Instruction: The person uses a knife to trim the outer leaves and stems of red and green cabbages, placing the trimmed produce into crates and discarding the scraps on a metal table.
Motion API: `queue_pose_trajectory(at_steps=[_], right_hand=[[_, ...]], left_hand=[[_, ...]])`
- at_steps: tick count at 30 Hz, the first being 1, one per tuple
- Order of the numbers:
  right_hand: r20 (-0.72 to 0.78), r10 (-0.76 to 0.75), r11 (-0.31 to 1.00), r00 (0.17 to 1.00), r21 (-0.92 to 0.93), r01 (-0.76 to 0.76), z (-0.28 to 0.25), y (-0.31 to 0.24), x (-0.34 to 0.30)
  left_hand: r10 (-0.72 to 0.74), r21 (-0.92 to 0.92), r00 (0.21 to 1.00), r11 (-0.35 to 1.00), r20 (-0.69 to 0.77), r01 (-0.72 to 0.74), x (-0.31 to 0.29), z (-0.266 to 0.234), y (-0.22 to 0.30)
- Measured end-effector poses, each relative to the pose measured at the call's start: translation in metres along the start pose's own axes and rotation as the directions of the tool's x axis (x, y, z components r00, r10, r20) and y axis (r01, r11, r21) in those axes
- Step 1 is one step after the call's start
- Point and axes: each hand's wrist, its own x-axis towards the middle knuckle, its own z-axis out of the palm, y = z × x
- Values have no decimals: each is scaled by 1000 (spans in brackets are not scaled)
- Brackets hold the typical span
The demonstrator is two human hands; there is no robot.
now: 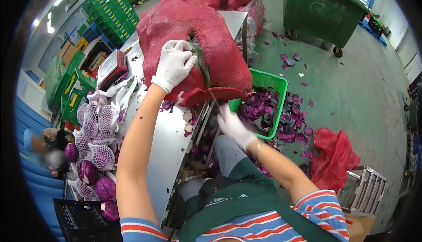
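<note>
A bulging red mesh sack (156,29) lies on the metal table (158,167), with a dark green slit-like gap down its near side. My left hand (175,64), in a white glove, is closed on the mesh beside that gap. Below the sack's near edge, my gloved right hand (235,127) is blurred, its fingers drawn together. A thin strip (212,96) runs from the sack's bottom edge to those fingertips; whether it is a cord or a blade I cannot tell. Under the sack's right side stands a green basket (281,105) holding purple cabbage leaves.
Net-wrapped purple cabbages (90,121) and a red-sided scale (107,68) occupy the table's left. Loose leaves (290,61) litter the floor. A red mesh bag (332,158), a metal step stool (367,189) and a green wheeled bin (312,15) stand right. Another person (44,149) is at far left.
</note>
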Motion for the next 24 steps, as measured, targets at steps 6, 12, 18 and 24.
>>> queue_pose_trajectory(at_steps=[6, 12, 18, 24], right_hand=[[-212, 49, 998, 976, 47, -40, -33, -22, -11], [62, 134, 991, 989, -20, -133, -6, 7, -39], [-106, -109, 994, 988, -36, 106, -71, -71, 40], [285, 54, 920, 957, -388, 64, -103, -132, 315]], left_hand=[[-66, -83, 978, 995, -198, 51, -11, -4, -12], [-96, -118, 970, 990, -225, 71, -23, 6, -14], [-224, -196, 930, 966, -292, 172, -40, -7, -23], [-220, -201, 934, 965, -280, 167, -27, -7, -9]])
